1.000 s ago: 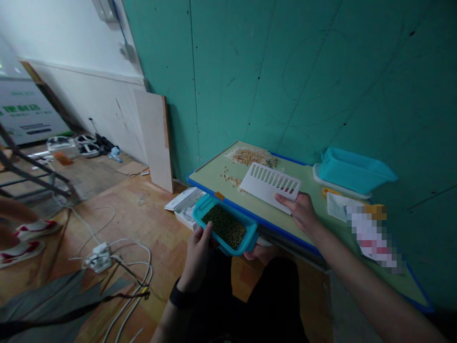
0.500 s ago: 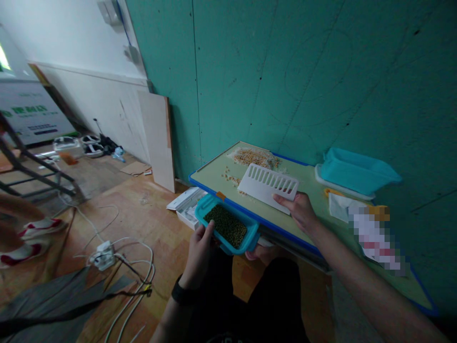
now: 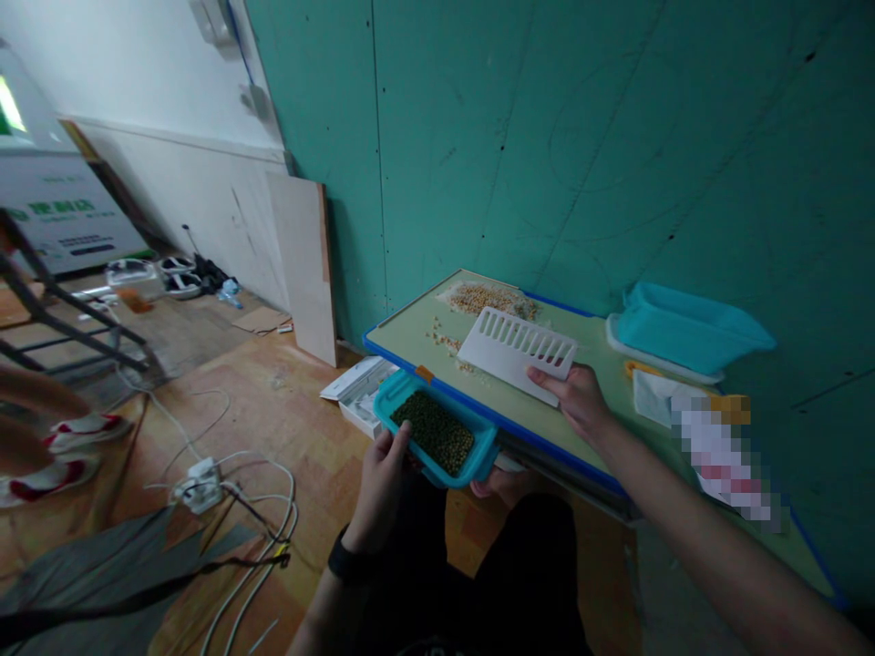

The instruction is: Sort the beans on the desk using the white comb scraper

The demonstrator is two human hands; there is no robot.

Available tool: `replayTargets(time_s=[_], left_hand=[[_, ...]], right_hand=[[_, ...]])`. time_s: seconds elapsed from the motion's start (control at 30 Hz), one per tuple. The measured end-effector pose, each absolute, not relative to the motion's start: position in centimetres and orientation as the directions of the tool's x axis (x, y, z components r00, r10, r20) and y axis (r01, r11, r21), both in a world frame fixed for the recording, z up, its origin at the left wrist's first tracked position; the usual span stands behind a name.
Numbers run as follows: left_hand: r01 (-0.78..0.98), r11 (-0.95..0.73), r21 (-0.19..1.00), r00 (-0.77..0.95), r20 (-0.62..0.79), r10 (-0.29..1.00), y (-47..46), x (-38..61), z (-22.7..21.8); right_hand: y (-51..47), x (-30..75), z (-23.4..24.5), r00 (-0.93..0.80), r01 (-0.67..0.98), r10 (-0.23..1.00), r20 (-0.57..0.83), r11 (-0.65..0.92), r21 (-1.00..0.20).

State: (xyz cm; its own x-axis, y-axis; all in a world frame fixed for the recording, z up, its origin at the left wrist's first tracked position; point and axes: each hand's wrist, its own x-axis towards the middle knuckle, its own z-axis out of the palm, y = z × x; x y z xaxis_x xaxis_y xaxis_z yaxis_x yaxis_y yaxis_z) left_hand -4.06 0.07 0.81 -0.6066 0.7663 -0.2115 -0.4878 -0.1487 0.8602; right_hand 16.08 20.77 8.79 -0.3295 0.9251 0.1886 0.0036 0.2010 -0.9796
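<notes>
My left hand [image 3: 383,469] is closed on the near-left rim of a turquoise plastic tub [image 3: 487,453], its thumb over the edge. Inside the tub lie small dark green beans [image 3: 427,424], with paler beans at the right end. The tub hangs just off the front edge of the table [image 3: 602,437]. In my right hand [image 3: 581,396] is a flat white slotted plastic plate [image 3: 509,360], pinched at its right end. It is tilted above the tabletop, slots toward the wall. Behind it spreads a pile of pale yellow beans [image 3: 492,299], with loose ones to its left.
At the table's right stand a turquoise bin [image 3: 690,323] on a white lid and a blurred-out packet [image 3: 725,460]. A white box [image 3: 359,401] sits below the table. Cables and a power strip [image 3: 203,483] lie on the floor. At left are another person's legs [image 3: 45,437].
My right hand has tipped the slotted plate's far edge up slightly. My left hand and the tub have stayed in place. The whole view has shifted a little.
</notes>
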Motion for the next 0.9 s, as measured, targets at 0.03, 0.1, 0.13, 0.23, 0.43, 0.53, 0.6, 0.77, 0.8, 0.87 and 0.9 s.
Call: replayTargets(time_s=[0.03,0.1,0.13,0.23,0.43,0.53,0.6,0.77,0.8,0.87,0.9], left_hand=[[-0.488,-0.151,0.860,-0.609,-0.211,0.765,0.1,-4.1,0.8],[-0.490,-0.158,0.857,-0.612,-0.209,0.763,0.1,-4.1,0.7],[-0.490,-0.162,0.857,-0.614,-0.207,0.762,0.1,-4.1,0.7],[-0.488,-0.168,0.856,-0.617,-0.202,0.761,0.0,-4.0,0.6],[-0.484,-0.163,0.860,-0.623,-0.208,0.754,0.0,-4.0,0.4],[-0.480,-0.155,0.863,-0.622,-0.210,0.755,0.0,-4.1,0.4],[-0.480,-0.148,0.865,-0.616,-0.212,0.759,-0.1,-4.1,0.5],[-0.466,-0.153,0.872,-0.622,-0.200,0.757,-0.1,-4.1,0.8],[-0.464,-0.152,0.873,-0.627,-0.201,0.753,0.0,-4.1,0.8],[-0.462,-0.149,0.874,-0.636,-0.210,0.742,0.0,-4.1,0.7],[-0.465,-0.148,0.873,-0.636,-0.213,0.741,0.1,-4.2,0.7]], right_hand=[[20.7,16.1,8.8,-0.335,0.010,0.925,0.181,0.196,-0.981],[20.5,16.0,9.0,-0.349,0.034,0.924,0.159,0.181,-0.983],[20.4,15.9,9.1,-0.357,0.045,0.922,0.149,0.176,-0.983],[20.1,15.7,9.3,-0.371,0.062,0.918,0.140,0.175,-0.983],[20.0,15.2,9.4,-0.413,0.029,0.898,0.151,0.179,-0.983],[19.9,15.0,9.3,-0.428,0.032,0.894,0.136,0.165,-0.986],[19.9,14.8,9.3,-0.434,0.029,0.890,0.138,0.167,-0.985],[19.8,14.5,9.5,-0.436,0.019,0.889,0.140,0.165,-0.986],[19.7,14.4,9.5,-0.432,0.015,0.891,0.141,0.164,-0.986],[19.6,14.1,9.6,-0.429,0.013,0.893,0.139,0.160,-0.987],[19.5,14.0,9.6,-0.430,0.012,0.892,0.137,0.157,-0.987]])
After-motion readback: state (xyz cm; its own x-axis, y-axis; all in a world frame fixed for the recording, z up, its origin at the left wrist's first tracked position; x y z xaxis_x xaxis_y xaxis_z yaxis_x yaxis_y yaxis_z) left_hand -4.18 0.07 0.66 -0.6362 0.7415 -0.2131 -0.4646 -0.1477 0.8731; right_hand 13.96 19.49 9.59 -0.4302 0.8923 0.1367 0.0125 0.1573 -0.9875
